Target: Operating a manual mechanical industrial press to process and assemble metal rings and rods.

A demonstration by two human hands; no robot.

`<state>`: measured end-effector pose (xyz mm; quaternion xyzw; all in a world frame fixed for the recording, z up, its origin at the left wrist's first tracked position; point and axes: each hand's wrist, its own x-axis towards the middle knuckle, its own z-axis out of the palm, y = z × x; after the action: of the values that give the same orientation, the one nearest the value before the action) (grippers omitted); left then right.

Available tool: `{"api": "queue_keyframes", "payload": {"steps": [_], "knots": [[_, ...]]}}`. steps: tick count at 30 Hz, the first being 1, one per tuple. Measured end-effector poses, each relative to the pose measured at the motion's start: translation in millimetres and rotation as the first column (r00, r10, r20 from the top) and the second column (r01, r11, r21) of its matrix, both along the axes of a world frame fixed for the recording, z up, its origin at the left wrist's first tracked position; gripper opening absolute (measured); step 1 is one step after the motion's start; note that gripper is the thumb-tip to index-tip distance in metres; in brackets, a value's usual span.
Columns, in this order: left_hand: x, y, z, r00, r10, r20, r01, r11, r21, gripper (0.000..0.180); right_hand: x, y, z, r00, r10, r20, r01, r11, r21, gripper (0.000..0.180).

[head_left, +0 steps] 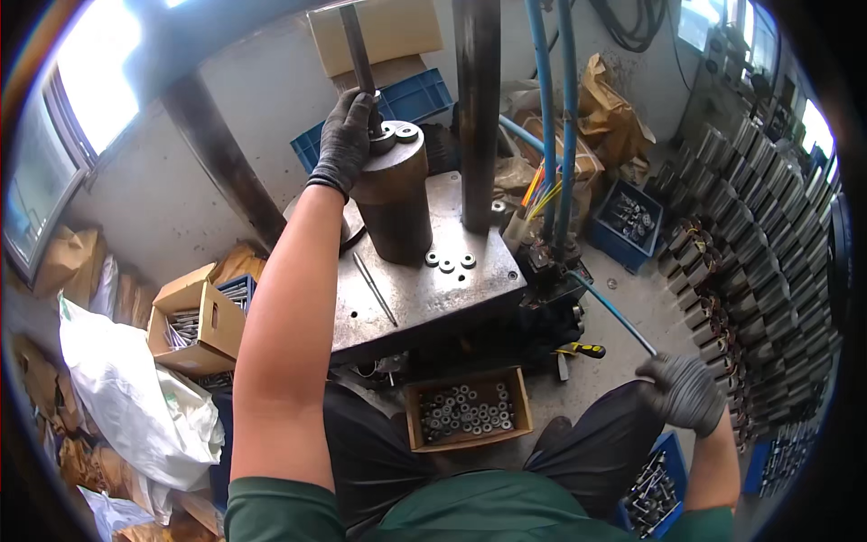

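My left hand [345, 144], in a dark grey glove, is closed round the lower end of an upright metal rod [358, 50]. The rod's foot is at a dark ring [383, 141] on top of a thick steel cylinder [393, 203]; my fingers partly hide that spot. Beside it on the cylinder lies a second ring [406, 133]. Low on the right, my gloved right hand [684, 390] is wrapped round the end of a blue lever [614, 312] that slants up to the press. Small rings [447, 265] and thin tweezers [375, 287] lie on the steel press table [461, 194].
A box [420, 441] of rings sits between my legs. A dark steel column [478, 117] and blue pipes [546, 99] rise behind the table. Stacked metal cylinders [731, 244] line the right. Blue bins [623, 257], a carton [221, 321] and white sacks [135, 379] stand around.
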<state>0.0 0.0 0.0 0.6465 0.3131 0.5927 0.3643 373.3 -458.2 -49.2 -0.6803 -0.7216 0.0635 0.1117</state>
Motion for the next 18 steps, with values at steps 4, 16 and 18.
{"api": "queue_keyframes", "payload": {"steps": [4, 16, 18], "knots": [[8, -2, 2, 0.999, -0.016, 0.035, 0.017, 1.0, -0.019, 0.025, 6, -25, -29, 0.997, 0.077, -0.006, -0.077, 0.996, -0.045, 0.015], [4, -6, 3, 0.999, 0.026, -0.039, -0.027, 0.999, -0.031, 0.024, 2, 7, 20, 0.999, -0.051, -0.008, 0.05, 0.997, -0.054, 0.027], [2, -2, 2, 0.999, 0.024, -0.032, -0.026, 0.999, -0.039, 0.025, 14, 4, 13, 0.996, 0.06, 0.069, -0.052, 0.991, -0.123, 0.027]]}}
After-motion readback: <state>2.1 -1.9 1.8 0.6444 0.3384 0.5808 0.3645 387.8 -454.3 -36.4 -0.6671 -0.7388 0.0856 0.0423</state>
